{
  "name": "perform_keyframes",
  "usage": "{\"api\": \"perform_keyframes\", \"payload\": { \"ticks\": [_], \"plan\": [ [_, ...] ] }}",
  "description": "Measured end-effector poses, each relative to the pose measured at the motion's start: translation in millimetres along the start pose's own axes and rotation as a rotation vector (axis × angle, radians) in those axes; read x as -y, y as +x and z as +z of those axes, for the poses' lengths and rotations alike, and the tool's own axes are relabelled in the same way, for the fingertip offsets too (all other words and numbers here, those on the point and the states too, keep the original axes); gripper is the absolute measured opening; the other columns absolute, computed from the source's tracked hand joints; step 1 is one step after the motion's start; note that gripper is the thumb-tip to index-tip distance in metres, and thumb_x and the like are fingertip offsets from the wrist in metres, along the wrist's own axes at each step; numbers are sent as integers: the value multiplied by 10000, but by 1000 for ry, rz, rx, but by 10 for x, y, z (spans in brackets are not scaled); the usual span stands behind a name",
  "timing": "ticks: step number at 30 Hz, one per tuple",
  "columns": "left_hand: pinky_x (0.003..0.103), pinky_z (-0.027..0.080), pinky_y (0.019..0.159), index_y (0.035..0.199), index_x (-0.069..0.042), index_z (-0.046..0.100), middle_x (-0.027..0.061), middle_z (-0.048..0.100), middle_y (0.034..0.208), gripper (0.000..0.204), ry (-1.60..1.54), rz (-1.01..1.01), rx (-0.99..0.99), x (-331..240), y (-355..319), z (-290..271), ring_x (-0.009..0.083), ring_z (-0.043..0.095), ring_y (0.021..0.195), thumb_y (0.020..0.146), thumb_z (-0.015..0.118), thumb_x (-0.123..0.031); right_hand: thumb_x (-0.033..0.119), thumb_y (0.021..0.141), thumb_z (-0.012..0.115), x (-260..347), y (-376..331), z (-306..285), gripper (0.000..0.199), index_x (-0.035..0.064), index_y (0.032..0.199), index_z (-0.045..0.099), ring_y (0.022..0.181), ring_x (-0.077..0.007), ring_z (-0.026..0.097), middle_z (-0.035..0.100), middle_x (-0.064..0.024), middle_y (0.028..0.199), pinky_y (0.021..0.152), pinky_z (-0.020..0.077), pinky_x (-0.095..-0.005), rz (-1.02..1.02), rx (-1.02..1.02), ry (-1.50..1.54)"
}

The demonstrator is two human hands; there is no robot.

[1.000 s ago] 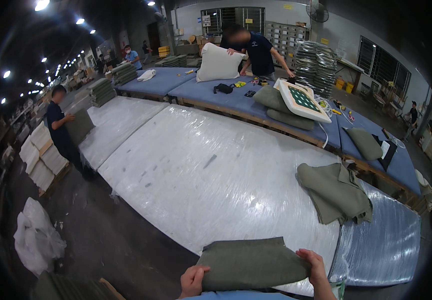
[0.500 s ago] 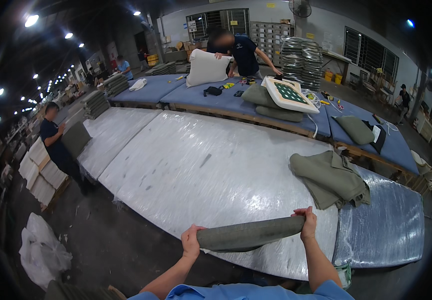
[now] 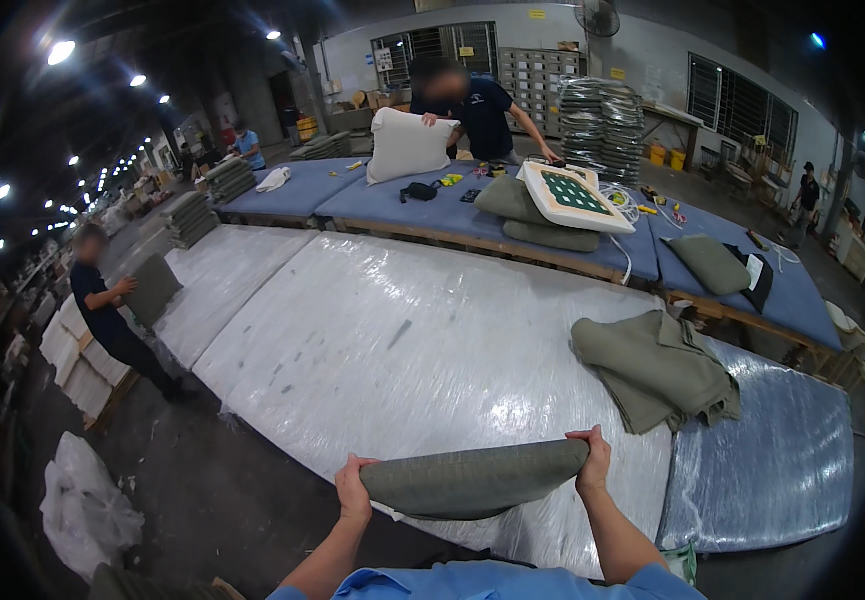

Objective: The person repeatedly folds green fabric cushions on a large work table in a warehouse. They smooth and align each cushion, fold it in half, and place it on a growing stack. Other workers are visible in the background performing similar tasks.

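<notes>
Between my two hands I hold an olive-green cushion (image 3: 474, 480) by its ends, above the near edge of the plastic-covered table (image 3: 352, 340). Closed on its left end is my left hand (image 3: 354, 488). My right hand (image 3: 592, 462) grips the right end, fingers over the corner. The cushion lies roughly level, its long side toward me; its underside is hidden. To the right on the table rests a crumpled pile of olive-green fabric (image 3: 652, 368), apart from my hands.
Behind stands a blue padded table (image 3: 402, 212) with a white cushion (image 3: 410, 146), green cushions (image 3: 552, 234) and a white-framed panel (image 3: 574, 196). Several people work around; one person (image 3: 102, 310) at left holds a green cushion (image 3: 154, 290). A plastic bag (image 3: 87, 505) lies on the floor.
My hands and the cushion have shifted left, and its broad side shows more. The person at the left has moved slightly left, with an arm now stretched toward the green cushion.
</notes>
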State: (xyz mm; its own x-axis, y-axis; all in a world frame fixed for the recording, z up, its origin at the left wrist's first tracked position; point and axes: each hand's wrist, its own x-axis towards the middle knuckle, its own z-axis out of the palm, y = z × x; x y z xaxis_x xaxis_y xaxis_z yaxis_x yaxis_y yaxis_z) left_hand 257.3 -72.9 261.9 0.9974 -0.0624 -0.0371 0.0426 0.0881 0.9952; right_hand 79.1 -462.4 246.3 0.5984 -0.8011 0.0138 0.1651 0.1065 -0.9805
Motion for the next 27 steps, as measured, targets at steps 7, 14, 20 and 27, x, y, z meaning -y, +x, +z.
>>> {"api": "perform_keyframes", "payload": {
  "ticks": [7, 14, 20, 27],
  "plan": [
    [372, 507, 865, 905, 15, 700, 103, 711, 884, 619, -362, -150, -113, 216, 108, 78, 220, 658, 867, 1094, 408, -498, 546, 1088, 414, -249, 139, -35, 712, -55, 904, 749, 795, -214, 678, 733, -122, 842, 804, 530, -345, 69, -22, 145],
    [375, 510, 885, 973, 2, 682, 94, 704, 942, 597, -396, -263, -101, 259, 85, 52, 220, 665, 926, 1100, 397, -507, 574, 1084, 416, -478, 149, -166, 726, -54, 927, 745, 811, -208, 678, 736, -111, 859, 819, 533, -335, 131, -88, 146],
    [418, 485, 968, 1184, 2, 683, 126, 695, 1143, 439, 462, 435, 50, -182, -149, 107, 283, 652, 1053, 1050, 566, -400, 551, 1098, 403, -403, 83, -125, 713, -55, 955, 750, 825, -204, 677, 740, -109, 877, 831, 528, -336, 113, -77, 94],
    [541, 365, 1064, 1404, -51, 603, 123, 591, 1393, 704, 1209, 964, 553, -847, -448, 862, 357, 538, 1231, 822, 792, -401, 482, 1116, 397, -85, -76, 9, 612, -39, 1124, 719, 1036, -212, 659, 729, -123, 1104, 951, 492, -332, -129, -113, -40]
  ]
}}
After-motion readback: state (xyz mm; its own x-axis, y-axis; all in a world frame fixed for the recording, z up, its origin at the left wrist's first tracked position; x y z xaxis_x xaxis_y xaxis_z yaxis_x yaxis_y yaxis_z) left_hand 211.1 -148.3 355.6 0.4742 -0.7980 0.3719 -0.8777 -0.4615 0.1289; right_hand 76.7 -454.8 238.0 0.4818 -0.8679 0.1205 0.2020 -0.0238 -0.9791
